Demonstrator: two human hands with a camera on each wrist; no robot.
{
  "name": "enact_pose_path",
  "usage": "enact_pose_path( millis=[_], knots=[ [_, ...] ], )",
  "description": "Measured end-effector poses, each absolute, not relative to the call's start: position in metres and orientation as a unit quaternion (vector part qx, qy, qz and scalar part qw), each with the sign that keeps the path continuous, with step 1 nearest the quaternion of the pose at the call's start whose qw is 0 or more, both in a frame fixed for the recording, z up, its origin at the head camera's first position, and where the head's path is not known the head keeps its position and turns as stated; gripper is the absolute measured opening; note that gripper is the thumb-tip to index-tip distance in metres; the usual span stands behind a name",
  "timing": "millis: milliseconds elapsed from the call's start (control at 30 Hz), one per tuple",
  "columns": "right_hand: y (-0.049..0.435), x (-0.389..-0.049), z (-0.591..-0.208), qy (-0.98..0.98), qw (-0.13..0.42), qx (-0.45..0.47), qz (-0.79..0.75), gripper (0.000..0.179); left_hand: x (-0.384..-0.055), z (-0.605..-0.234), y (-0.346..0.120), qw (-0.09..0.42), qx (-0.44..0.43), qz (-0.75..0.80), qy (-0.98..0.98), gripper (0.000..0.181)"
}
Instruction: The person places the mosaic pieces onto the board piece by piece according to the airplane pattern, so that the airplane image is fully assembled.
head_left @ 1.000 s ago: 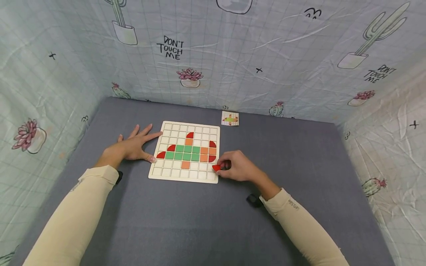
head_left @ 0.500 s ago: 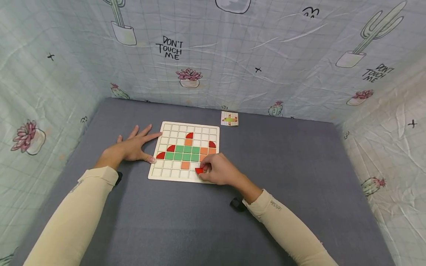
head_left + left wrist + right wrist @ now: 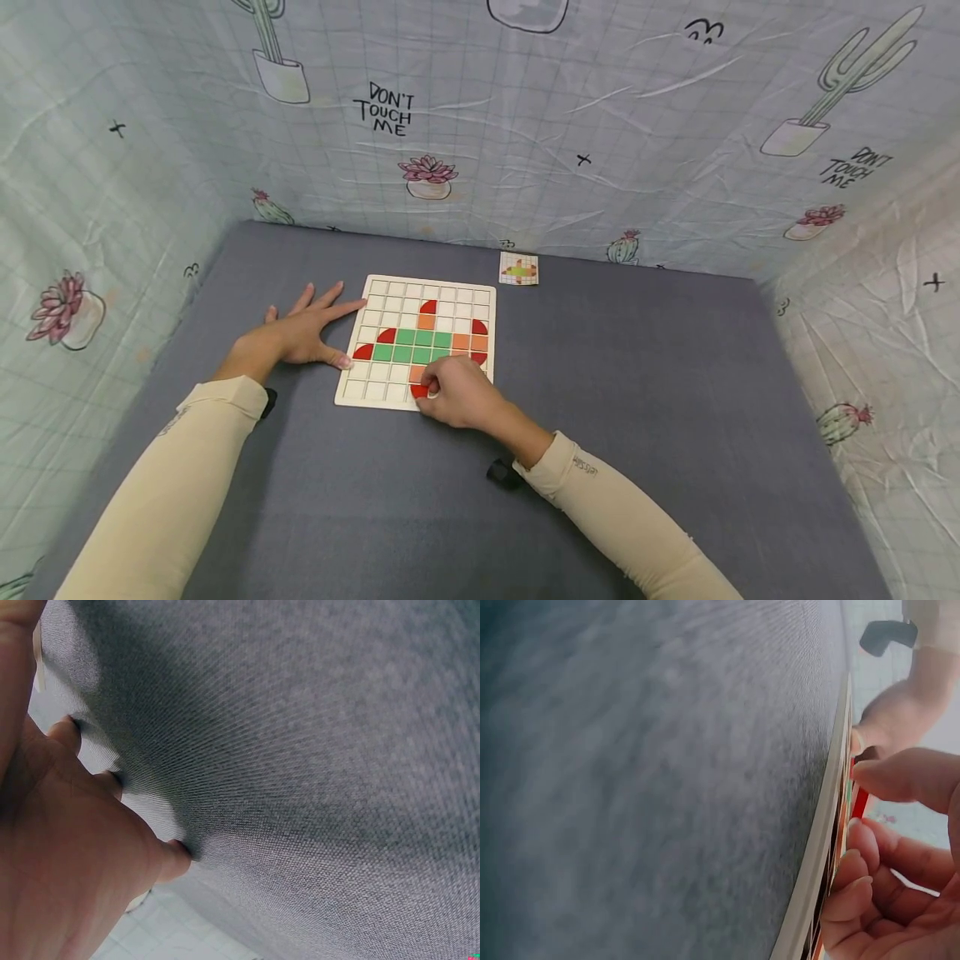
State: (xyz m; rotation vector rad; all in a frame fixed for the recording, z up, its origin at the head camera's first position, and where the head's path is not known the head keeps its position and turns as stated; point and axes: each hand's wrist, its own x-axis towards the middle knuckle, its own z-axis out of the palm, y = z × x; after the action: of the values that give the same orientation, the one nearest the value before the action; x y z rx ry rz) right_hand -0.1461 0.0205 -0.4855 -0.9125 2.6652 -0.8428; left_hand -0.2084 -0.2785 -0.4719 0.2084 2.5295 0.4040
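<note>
A cream grid board [image 3: 375, 390] lies on the table, with green tiles [image 3: 414, 337], orange tiles [image 3: 427, 322] and red quarter-round tiles [image 3: 478, 327] in its cells. Over the front row, just below an orange tile, my right hand [image 3: 461, 392] pinches a red quarter-round tile [image 3: 417, 392] between thumb and finger. In the right wrist view this red tile [image 3: 861, 802] shows as a thin tilted edge close to the board. My left hand [image 3: 303, 329] rests with spread fingers, thumb and index finger touching the board's left edge. The right hand hides some front-right cells.
Behind the board lies a small card [image 3: 519, 269] with a coloured grid picture. The grey table [image 3: 637, 367] spreads right and front of the board. A cactus-printed cloth [image 3: 517, 125] walls the back and sides.
My right hand has moved left from the board's right edge to the front row under the lower orange tile, carrying the red tile. The left hand has stayed in place.
</note>
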Motion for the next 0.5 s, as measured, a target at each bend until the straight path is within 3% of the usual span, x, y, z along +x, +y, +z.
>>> enact_pose_path(
  millis=[500],
  knots=[
    [0.0125, -0.1460, -0.4829, 0.915, 0.100, -0.298, -0.255, 0.016, -0.2085, -0.4727, -0.2793, 0.279, 0.079, 0.155, 0.944, 0.121]
  ],
)
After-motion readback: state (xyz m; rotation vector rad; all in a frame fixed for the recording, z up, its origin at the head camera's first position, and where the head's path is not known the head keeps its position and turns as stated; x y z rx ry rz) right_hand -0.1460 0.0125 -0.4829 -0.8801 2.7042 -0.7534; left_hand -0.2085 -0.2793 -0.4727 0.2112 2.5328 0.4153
